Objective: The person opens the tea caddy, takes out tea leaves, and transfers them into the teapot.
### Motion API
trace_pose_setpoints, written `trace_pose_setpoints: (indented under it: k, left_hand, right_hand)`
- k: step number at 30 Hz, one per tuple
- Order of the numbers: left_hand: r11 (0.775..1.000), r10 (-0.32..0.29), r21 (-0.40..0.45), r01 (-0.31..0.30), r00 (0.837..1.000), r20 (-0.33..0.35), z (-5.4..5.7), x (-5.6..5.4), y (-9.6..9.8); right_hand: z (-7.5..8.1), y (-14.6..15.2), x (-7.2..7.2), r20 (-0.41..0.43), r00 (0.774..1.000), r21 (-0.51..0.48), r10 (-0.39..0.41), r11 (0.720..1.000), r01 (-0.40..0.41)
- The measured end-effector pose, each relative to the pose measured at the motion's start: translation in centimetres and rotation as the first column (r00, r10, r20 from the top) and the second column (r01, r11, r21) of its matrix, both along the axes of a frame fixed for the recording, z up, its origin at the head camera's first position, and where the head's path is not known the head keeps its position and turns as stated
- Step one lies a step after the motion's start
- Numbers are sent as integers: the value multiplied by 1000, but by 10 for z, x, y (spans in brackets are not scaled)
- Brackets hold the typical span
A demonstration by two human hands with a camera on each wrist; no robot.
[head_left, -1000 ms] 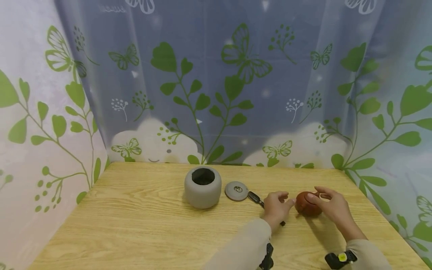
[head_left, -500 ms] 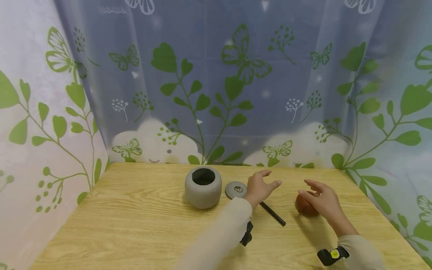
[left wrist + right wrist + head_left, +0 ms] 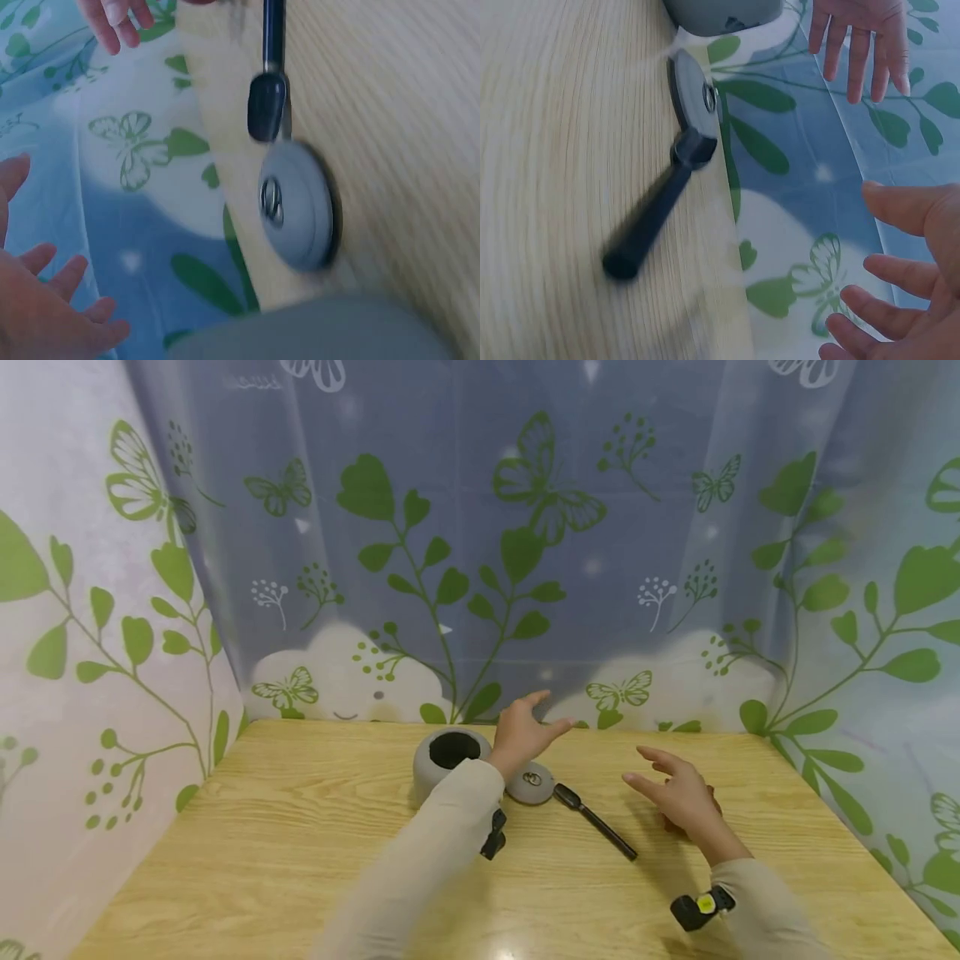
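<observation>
My left hand [image 3: 521, 735] is in the air above the grey lid, beside the round grey jar [image 3: 431, 768], with fingers and thumb spread and nothing held. Its forearm covers part of the open-mouthed jar. Lying flat next to the jar is a round grey lid [image 3: 532, 785] with a metal ring on top. A black scoop [image 3: 600, 827] lies on the table, its bowl end at the lid. My right hand [image 3: 678, 793] hovers with loose, extended fingers in front of a reddish-brown rounded pot [image 3: 669, 825], hiding most of it. The right wrist view shows that palm [image 3: 922, 285] holding nothing.
The pale wooden table [image 3: 300, 843] carries all these things. A blue curtain [image 3: 465, 568] with green leaves and butterflies hangs along its back edge, and patterned cloth also lines both sides.
My left hand has moved left and up from beside the reddish-brown pot to above the lid. My right hand has left the pot's top and shifted a little left.
</observation>
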State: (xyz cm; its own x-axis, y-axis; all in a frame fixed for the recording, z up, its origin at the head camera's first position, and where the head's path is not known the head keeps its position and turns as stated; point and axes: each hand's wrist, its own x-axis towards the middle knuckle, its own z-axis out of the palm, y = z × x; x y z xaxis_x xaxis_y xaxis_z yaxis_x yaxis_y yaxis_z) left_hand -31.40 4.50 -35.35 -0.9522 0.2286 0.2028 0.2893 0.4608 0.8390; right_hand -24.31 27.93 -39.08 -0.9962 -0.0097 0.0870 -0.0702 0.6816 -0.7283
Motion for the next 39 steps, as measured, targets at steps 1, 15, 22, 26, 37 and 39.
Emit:
trace_pose_setpoints:
  k: [1,15,22,26,37,39]
  left_hand:
    - [1000,1,-9,-1,1000,3,2,-1,-4]
    - [991,-64,-115,74,994,89,12,-8,-65]
    - [992,-39,-112,55,990,138,9,0,-98]
    - [993,-31,-105,46,989,147,2,5,-118]
    - [999,-15,-44,23,986,165,-35,19,-157]
    - [999,-15,-34,21,988,157,-41,21,-160]
  right_hand:
    - [0,-4,-2,5,1000,-13,11,1000,-11]
    - [-17,-62,-27,-2,993,-80,119,990,-119]
    - [-24,-84,-31,-15,984,-102,176,979,-176]
    - [-27,-93,-35,-14,981,-100,192,976,-193]
    - [-42,-108,-53,3,961,22,275,961,-275]
    - [-43,-109,-57,13,958,30,287,957,-288]
